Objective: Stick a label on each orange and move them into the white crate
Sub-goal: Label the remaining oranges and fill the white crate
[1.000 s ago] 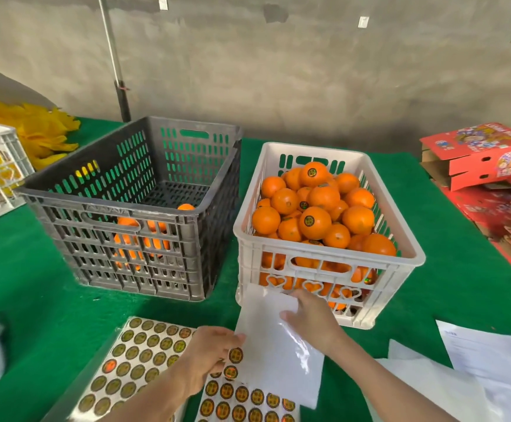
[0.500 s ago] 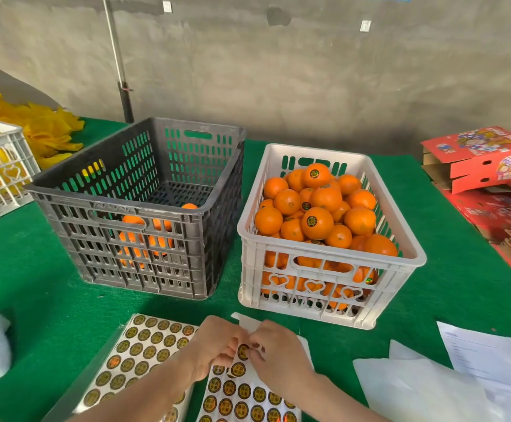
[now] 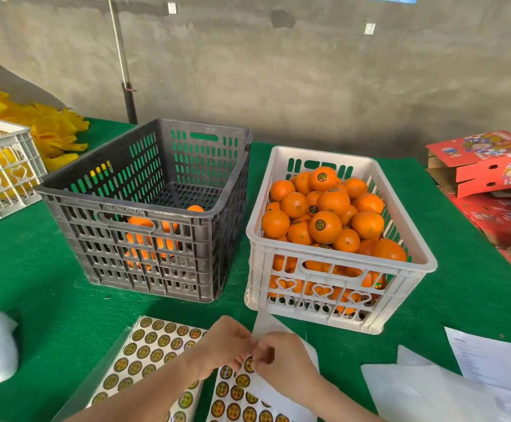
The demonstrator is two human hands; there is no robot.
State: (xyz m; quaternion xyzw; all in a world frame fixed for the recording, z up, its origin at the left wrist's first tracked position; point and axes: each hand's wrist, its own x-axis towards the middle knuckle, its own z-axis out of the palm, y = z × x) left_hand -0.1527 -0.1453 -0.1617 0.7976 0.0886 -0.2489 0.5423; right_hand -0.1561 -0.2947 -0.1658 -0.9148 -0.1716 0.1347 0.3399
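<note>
Orange fruit heaps above the rim of the white crate (image 3: 324, 155), and several top oranges (image 3: 325, 226) show round dark labels (others face away, so I cannot tell whether every one is labelled). That part looks largely done. What remains is a few oranges (image 3: 140, 222) low in the black crate (image 3: 111, 202) beside it, seen mostly through the slots. No label shows on them, and I judge they are the ones to label and move across. By that count the job looks close to its end.

Both hands meet over a sheet (image 3: 242, 400) of labels at the near edge of the green table (image 3: 34, 284). The right hand (image 3: 284, 357) pinches one label (image 3: 249, 364) at the sheet's top corner. The left hand (image 3: 223, 345) has its fingers curled in against the same spot; whether they grip the sheet or the label I cannot tell. Neither hand holds an orange. A second sheet (image 3: 144, 354), nearly full, lies just to the left.
</note>
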